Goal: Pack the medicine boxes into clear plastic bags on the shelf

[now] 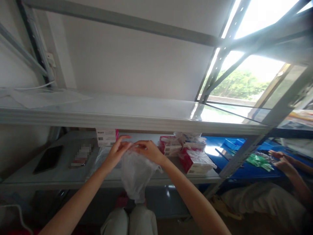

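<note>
Left hand (pixel 119 149) and right hand (pixel 149 150) pinch a cloudy bag (pixel 135 173), hanging before the worktop's (pixel 67 175) front edge.
Wrapped boxes (pixel 195 162) crowd its right corner; a dark tablet (pixel 49 159) lies leftward.

Both arms (pixel 97 179) reach forward, bent fingers (pixel 142 143) close together.

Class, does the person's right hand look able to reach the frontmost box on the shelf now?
Probably yes: the right hand is nearby and nothing stands before the frontmost box, though the fingers are at a plastic bag.
</note>
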A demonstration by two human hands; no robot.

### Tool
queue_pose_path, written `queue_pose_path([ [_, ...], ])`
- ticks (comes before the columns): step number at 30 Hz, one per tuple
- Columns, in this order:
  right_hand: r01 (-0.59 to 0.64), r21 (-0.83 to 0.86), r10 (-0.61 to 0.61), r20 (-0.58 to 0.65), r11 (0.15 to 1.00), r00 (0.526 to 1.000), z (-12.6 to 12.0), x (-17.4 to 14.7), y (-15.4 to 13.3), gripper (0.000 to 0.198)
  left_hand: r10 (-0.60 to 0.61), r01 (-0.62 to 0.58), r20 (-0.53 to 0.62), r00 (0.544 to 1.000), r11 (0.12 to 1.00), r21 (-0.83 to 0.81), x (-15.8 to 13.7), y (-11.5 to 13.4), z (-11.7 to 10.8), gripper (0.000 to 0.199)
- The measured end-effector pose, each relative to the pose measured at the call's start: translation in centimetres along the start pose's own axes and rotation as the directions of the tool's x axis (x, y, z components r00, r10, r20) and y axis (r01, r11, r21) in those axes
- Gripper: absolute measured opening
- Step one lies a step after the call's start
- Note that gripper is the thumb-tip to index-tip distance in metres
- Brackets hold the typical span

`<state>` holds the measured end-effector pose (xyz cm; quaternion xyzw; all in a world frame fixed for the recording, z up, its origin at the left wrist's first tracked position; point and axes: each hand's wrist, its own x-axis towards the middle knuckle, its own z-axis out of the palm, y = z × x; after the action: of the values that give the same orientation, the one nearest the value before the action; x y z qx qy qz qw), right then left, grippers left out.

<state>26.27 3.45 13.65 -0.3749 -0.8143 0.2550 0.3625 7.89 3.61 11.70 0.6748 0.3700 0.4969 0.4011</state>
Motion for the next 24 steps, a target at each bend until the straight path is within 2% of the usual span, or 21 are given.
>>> queue_pose_path([
  [2, -0.013, 0.13, 0.028, -0.11, 0.991, 0.994, 0.1, 0.7, 1.5, 0.03, -0.003, 0.0, -0.098, 0.995, 0.999, -0.032, -0.5, -0.6, 0.1, 0.044],
  [3, -0.022, 0.193, 0.054, -0.164, 0.981, 0.985, 0.0, 1.1, 2.5, 0.032, -0.014, 0.01, -0.096, 0.995, 0.999, -0.05, -1.0, -1.3, 0.0, 0.046],
  [4, -0.038, 0.242, 0.092, -0.212, 0.97, 0.973, -0.2, 1.3, 3.6, 0.033, -0.033, 0.029, -0.053, 0.998, 0.997, -0.066, -1.5, -2.1, -0.1, 0.047],
  [6, -0.093, 0.297, 0.183, -0.292, 0.95, 0.939, -0.8, 1.6, 5.7, 0.038, -0.089, 0.099, 0.11, 0.99, 0.991, -0.092, -2.7, -4.0, -0.4, 0.047],
  [8, -0.143, 0.318, 0.252, -0.336, 0.937, 0.908, -1.3, 1.6, 7.3, 0.041, -0.137, 0.174, 0.275, 0.952, 0.978, -0.118, -4.0, -6.0, -0.7, 0.046],
  [10, -0.161, 0.333, 0.28, -0.35, 0.929, 0.894, -1.6, 1.5, 8.5, 0.042, -0.148, 0.208, 0.348, 0.926, 0.968, -0.142, -5.1, -7.5, -0.9, 0.051],
  [13, -0.168, 0.354, 0.286, -0.314, 0.92, 0.905, -1.4, 1.3, 9.6, 0.04, -0.134, 0.156, 0.26, 0.956, 0.985, -0.067, -6.0, -8.3, -0.9, 0.055],
  [16, -0.182, 0.382, 0.297, -0.266, 0.906, 0.917, -0.8, 1.3, 10.1, 0.039, -0.075, 0.056, 0.15, 0.986, 0.991, 0.122, -6.2, -7.7, -0.2, 0.045],
  [20, -0.15, 0.385, 0.263, -0.261, 0.91, 0.929, 0.1, 1.6, 10.6, 0.037, -0.008, -0.041, 0.14, 0.99, 0.938, 0.343, -6.1, -7.1, 0.9, 0.012],
  [24, -0.184, 0.396, 0.294, -0.238, 0.9, 0.926, 0.4, 1.6, 11.8, 0.038, 0.092, -0.132, 0.116, 0.989, 0.9, 0.414, -6.0, -7.3, 0.8, 0.008],
])
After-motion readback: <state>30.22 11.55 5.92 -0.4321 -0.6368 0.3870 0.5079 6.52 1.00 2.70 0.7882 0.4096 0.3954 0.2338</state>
